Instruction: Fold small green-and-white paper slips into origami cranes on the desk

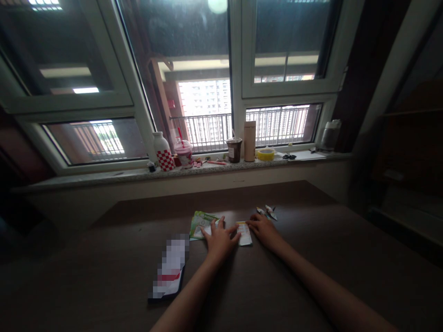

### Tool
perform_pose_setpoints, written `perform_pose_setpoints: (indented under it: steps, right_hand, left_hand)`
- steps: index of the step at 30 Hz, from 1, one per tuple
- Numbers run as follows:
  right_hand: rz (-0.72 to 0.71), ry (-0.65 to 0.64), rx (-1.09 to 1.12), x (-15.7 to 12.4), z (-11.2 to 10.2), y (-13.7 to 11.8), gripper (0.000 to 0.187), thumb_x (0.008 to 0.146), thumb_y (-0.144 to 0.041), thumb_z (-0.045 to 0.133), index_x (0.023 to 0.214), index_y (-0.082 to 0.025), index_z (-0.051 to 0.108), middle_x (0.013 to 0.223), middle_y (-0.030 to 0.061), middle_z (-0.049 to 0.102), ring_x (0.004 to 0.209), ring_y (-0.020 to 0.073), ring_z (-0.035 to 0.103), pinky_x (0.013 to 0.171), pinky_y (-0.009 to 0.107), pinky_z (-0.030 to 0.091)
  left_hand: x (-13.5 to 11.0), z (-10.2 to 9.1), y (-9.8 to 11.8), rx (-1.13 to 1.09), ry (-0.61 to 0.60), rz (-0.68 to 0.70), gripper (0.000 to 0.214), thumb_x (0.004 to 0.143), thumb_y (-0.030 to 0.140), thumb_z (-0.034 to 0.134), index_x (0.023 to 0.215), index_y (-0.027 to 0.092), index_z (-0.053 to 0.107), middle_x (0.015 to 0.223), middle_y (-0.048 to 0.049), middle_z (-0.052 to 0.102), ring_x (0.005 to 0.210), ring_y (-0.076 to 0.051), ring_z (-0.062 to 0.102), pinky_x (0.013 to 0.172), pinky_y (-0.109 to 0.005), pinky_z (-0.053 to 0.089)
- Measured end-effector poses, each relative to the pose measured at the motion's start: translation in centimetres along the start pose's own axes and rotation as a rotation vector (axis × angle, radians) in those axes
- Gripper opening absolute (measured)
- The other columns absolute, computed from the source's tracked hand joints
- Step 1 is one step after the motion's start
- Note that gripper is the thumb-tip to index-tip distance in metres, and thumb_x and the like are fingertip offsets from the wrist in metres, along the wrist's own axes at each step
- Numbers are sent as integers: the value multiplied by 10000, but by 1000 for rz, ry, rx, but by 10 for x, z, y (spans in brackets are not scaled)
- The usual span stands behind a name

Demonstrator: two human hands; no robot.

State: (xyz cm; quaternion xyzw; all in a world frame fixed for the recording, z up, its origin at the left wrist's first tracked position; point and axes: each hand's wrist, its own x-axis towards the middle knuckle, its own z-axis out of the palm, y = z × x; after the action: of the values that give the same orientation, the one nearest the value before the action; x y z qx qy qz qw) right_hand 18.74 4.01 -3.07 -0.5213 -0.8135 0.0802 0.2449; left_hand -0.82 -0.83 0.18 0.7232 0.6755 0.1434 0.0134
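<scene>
My left hand [218,239] lies flat with fingers spread on a dark wooden table [294,276], pressing down on a small white folded paper [245,234]. My right hand [263,229] rests at that paper's right edge, fingers curled down onto it. A green printed sheet [200,223] lies just left of my left hand, partly under its fingers. Two small folded paper figures [267,212] sit beyond my right hand.
A phone [169,269] lies on the table to the left. On the stone windowsill [104,175] stand a checkered bottle [163,152], a pink drink cup [183,153], a dark cup [234,150], a tan tumbler [249,141], a yellow tape roll [266,153] and a kettle [330,135].
</scene>
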Motion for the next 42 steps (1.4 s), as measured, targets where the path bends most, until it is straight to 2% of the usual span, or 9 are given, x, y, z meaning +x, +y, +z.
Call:
perform_pose_setpoints:
  steps: [5, 13, 19, 26, 42]
  right_hand:
    - [54, 5, -91, -1, 1, -8, 346, 960, -241, 461, 1226, -256, 681, 1239, 106, 620, 1132, 271, 542, 968, 401, 443]
    - [49, 69, 44, -3, 1, -5, 295, 950, -303, 504, 1173, -231, 684, 1201, 90, 630, 1116, 240, 546, 979, 373, 423]
    - [59, 67, 45, -2, 0, -10, 221, 946, -310, 523, 985, -252, 733, 1121, 63, 658, 1067, 234, 553, 933, 372, 418]
    - [96, 54, 58, 2, -3, -13, 158, 896, -289, 606, 946, -245, 749, 1104, 65, 662, 1063, 231, 561, 944, 364, 415]
    - [15, -107, 160, -3, -11, 2, 344, 840, -332, 659, 1171, -259, 716, 1286, 106, 590, 1203, 268, 527, 1071, 416, 385]
  left_hand:
    - [-1, 1, -1, 2, -8, -12, 399, 842, 647, 511, 1210, 536, 620, 1539, -8, 422, 1421, -395, 276, 1066, -787, 48]
    - [-1, 2, -1, -10, 9, -12, 394, 841, 644, 515, 1200, 529, 630, 1526, -11, 436, 1421, -391, 278, 1065, -790, 51]
    - [1, 2, -1, -30, 20, -14, 371, 815, 640, 563, 1163, 541, 646, 1520, -31, 444, 1425, -380, 283, 1049, -804, 18]
    - [1, 0, 1, -16, 3, -26, 381, 813, 650, 554, 1169, 544, 641, 1521, -36, 445, 1433, -382, 276, 1050, -800, 17]
    - [0, -3, 1, -1, -19, -43, 424, 807, 688, 516, 1190, 546, 627, 1516, -31, 453, 1435, -400, 264, 1052, -804, 23]
